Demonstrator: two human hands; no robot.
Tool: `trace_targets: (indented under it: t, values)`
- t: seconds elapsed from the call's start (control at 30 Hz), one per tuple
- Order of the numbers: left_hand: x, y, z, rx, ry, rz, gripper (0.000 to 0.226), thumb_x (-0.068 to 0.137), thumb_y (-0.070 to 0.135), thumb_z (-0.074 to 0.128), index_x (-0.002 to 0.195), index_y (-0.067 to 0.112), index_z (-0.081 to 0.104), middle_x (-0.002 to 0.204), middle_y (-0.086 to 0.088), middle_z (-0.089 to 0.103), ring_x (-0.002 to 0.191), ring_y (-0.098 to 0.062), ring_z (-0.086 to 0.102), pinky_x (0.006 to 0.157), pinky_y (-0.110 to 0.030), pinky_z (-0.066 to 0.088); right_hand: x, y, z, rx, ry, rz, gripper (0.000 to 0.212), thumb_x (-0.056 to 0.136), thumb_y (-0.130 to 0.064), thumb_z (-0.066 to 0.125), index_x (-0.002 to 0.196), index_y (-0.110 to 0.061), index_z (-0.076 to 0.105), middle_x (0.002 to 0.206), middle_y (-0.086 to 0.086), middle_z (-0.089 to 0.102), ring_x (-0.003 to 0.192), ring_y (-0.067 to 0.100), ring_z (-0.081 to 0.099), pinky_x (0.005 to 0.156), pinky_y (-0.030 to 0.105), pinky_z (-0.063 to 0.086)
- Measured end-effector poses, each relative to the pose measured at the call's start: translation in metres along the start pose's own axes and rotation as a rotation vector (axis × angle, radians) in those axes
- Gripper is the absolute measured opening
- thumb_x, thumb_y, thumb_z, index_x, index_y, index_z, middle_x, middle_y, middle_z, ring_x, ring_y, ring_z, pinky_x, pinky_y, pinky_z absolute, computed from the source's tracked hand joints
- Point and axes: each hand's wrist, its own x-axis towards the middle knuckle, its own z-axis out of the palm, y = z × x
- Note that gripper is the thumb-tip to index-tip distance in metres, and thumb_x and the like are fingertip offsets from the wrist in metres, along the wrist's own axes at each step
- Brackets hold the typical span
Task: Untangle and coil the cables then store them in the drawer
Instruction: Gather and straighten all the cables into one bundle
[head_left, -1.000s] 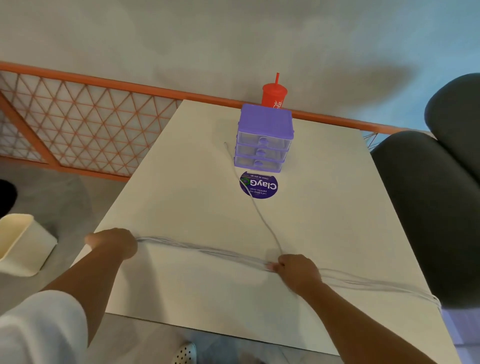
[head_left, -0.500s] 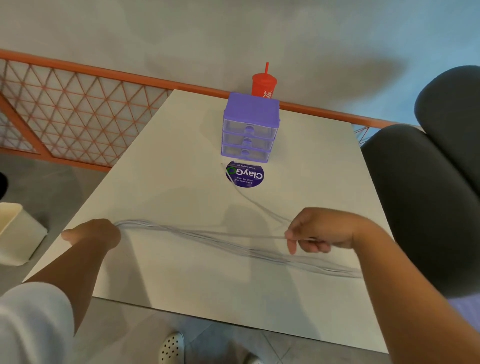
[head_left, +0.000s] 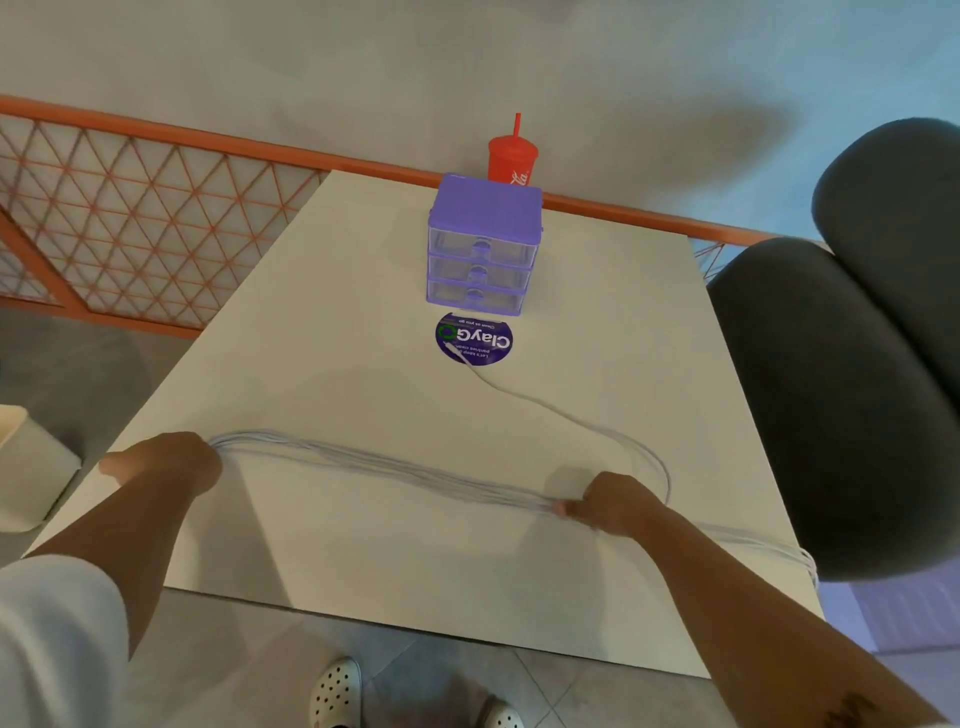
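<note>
Sticker (head_left: 474, 339), round, purple, on surface (head_left: 363, 545): white "ClayG", upside down to camera | small print on same sticker: "Clean as you go"; second line only partly legible, "Let's keep … pantries clean", cable (head_left: 389, 464) end lying across it | red cup (head_left: 511, 161) behind drawer unit (head_left: 483, 244): white script ending "la", rest hidden.

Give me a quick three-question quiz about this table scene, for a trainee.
1. True or false: all three drawers of the purple plastic drawer unit are closed.
2. The free end of the thin white cable lies on: A) the round purple sticker; B) the red plastic cup; C) the floor.
3. Which of the hands grips the cable strands nearer the dark grey chair?
Key: 1 true; 2 A; 3 the right hand.
</note>
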Motion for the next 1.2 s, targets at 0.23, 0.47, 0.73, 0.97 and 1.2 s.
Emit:
trace_targets:
  t: [0.23,0.47,0.73,0.97,1.2]
  values:
    - [0.032,-0.016,-0.003,0.166,-0.023,0.109,0.041,0.085,0.028,0.036,0.115,0.015,0.061,0.119,-0.007,0.061,0.110,-0.027,0.056,0.104,-0.044,0.036,-0.030,0.036,-0.063,0.183,-0.140,-0.040,0.029,0.093,-0.022,0.054,0.066,-0.014,0.063,0.051,-0.001,0.052,0.040,0.006,0.043,0.056,0.016,0.039]
    - [0.009,0.007,-0.022,0.488,0.044,0.115,0.039,0.094,0.020,0.030,0.125,0.022,0.054,0.136,0.001,0.052,0.128,-0.025,0.043,0.109,-0.051,0.019,-0.012,0.069,-0.025,-0.104,0.077,0.176,0.035,0.087,-0.048,0.056,0.084,-0.013,0.061,0.090,0.002,0.060,0.090,0.022,0.058,0.077,0.027,0.040]
    - [0.013,-0.001,-0.016,0.443,0.073,0.127,0.037,0.094,0.021,0.029,0.119,0.022,0.056,0.130,0.001,0.055,0.122,-0.022,0.048,0.106,-0.045,0.023,-0.014,0.074,-0.012,0.113,0.098,0.238,0.042,0.083,-0.046,0.062,0.061,-0.017,0.043,0.063,-0.002,0.047,0.061,0.012,0.046,0.055,0.021,0.033]
    - [0.028,-0.010,-0.006,0.301,0.003,0.148,0.036,0.091,0.026,0.032,0.114,0.020,0.060,0.123,-0.002,0.058,0.116,-0.024,0.052,0.106,-0.043,0.029,-0.028,0.090,-0.061,0.248,0.104,0.157,0.026,0.086,0.007,0.049,0.075,-0.011,0.065,0.071,0.002,0.062,0.064,0.014,0.052,0.058,0.018,0.037]
    - [0.047,-0.016,0.005,0.197,-0.002,0.128,0.040,0.086,0.027,0.037,0.118,0.016,0.060,0.124,-0.008,0.058,0.114,-0.027,0.054,0.102,-0.043,0.040,-0.021,0.084,-0.067,0.113,0.242,0.278,0.016,0.088,-0.026,0.061,0.084,-0.010,0.064,0.089,0.005,0.066,0.085,0.022,0.060,0.075,0.031,0.044]
